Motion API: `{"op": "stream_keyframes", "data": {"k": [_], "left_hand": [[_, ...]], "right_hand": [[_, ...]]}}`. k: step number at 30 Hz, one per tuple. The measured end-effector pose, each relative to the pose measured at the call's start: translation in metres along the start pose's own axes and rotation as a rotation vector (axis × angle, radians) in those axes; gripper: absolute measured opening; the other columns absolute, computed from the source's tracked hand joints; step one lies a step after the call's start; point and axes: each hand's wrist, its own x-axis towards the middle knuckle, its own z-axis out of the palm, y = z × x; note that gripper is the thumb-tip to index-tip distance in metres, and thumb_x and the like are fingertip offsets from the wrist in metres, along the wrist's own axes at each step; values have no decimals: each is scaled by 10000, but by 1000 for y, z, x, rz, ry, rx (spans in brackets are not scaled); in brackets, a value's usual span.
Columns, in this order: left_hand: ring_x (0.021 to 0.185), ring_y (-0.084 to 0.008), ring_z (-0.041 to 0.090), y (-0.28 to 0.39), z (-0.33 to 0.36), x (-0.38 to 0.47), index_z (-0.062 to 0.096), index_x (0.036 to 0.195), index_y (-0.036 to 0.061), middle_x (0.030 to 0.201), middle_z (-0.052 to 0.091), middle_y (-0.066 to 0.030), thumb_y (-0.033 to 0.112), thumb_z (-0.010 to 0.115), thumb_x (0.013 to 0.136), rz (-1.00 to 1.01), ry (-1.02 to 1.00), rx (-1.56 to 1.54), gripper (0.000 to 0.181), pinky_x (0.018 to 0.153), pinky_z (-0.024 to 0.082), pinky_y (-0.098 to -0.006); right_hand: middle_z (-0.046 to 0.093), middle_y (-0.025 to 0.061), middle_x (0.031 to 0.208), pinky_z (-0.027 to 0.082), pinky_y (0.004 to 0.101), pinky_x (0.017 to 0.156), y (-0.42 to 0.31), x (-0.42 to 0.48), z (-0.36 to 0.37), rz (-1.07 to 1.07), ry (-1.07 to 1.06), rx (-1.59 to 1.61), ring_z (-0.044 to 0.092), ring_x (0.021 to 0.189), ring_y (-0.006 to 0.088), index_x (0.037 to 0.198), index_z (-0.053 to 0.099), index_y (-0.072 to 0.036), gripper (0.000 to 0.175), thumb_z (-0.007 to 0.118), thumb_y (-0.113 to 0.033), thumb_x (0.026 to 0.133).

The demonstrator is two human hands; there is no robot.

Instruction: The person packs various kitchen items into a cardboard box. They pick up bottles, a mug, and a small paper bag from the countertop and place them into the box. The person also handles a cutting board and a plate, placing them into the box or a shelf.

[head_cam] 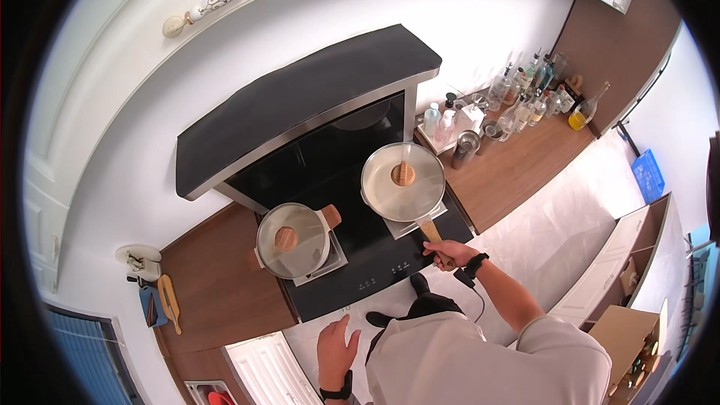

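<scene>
My right hand (450, 254) grips the wooden handle (433, 234) of a light-coloured frying pan (388, 199) on the right side of the black stove (360, 236). A glass lid (419, 194) with a round wooden knob (403, 174) covers the pan. On the left burner stands a pot (323, 256) with wooden-clad side grips, under a glass lid (298, 219) with its own wooden knob (286, 239). My left hand (336, 349) hangs in the air before the stove's front edge, fingers apart and holding nothing.
A dark range hood (315, 95) juts out above the stove. On the right counter (506, 174) stand several glass bottles (523, 109), a steel shaker (466, 149) and pump bottles (444, 126). Cutting boards (169, 304) lean at the left wall. A cardboard box (624, 332) is at lower right.
</scene>
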Motion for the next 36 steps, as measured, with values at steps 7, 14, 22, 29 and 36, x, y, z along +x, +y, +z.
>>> {"op": "stream_keyframes", "data": {"k": [7,14,22,29,36], "left_hand": [[1000,-395,664,23,15,13,652,1311,27,1081,717,-189,243,751,929,50,-99,26,450,918,518,-482],[1055,-412,660,20,20,78,648,1306,28,1133,716,-185,254,748,935,85,-72,-74,446,939,526,-484],[1248,-454,570,-42,-23,158,536,1439,10,1343,608,-274,279,785,899,-70,300,266,652,1057,485,-515],[1135,-470,631,-119,-22,261,586,1322,-51,1123,702,-278,415,737,934,-373,353,230,625,974,520,-539],[1014,-422,673,-144,-11,278,691,1014,-23,1020,722,-252,567,703,910,-422,457,601,599,868,559,-524]], "right_hand": [[720,195,1004,604,390,757,70,31,-67,-143,222,351,719,870,278,1296,599,-26,822,535,-776,966],[689,208,720,553,408,523,314,88,-291,-214,576,-894,692,587,278,1119,615,31,587,558,-547,1034],[659,136,682,462,356,413,278,38,-188,372,445,-215,585,459,223,974,628,-4,289,629,-292,989],[720,151,779,538,348,477,249,83,-208,109,402,-295,678,560,220,1135,652,20,356,640,-313,1008],[717,138,752,529,331,486,202,81,-217,-69,544,-145,681,561,209,1126,650,57,387,658,-305,990]]}}
